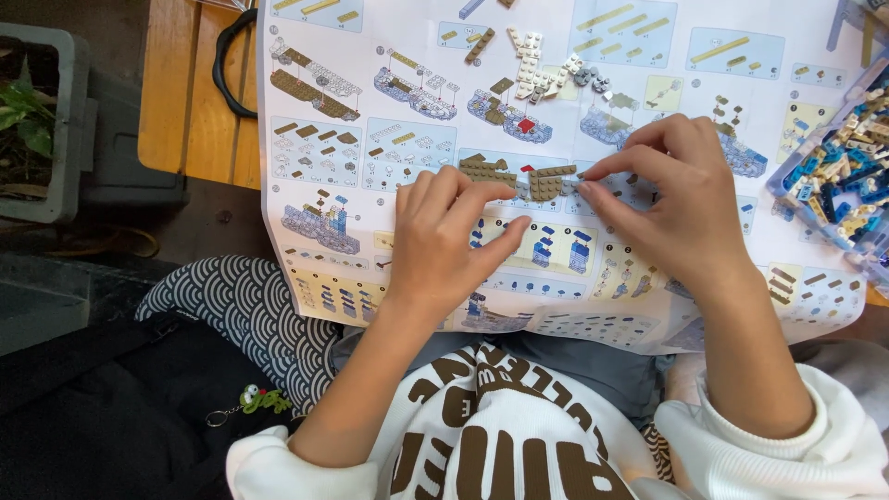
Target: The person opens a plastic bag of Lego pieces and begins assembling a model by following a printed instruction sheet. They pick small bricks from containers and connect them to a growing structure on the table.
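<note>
A small tan-brown brick assembly (520, 179) lies on a large printed instruction sheet (407, 102). My left hand (444, 236) rests on the sheet with its fingertips on the assembly's left end. My right hand (671, 199) presses the assembly's right end with curled fingers. Loose white and tan bricks (530, 63) lie on the sheet just beyond the assembly.
A clear tray (838, 176) of blue, white and yellow bricks sits at the right edge. The sheet overhangs a wooden table (190, 93). A grey planter (42, 120) stands at far left; a black bag (102, 407) with a green charm lies beside my lap.
</note>
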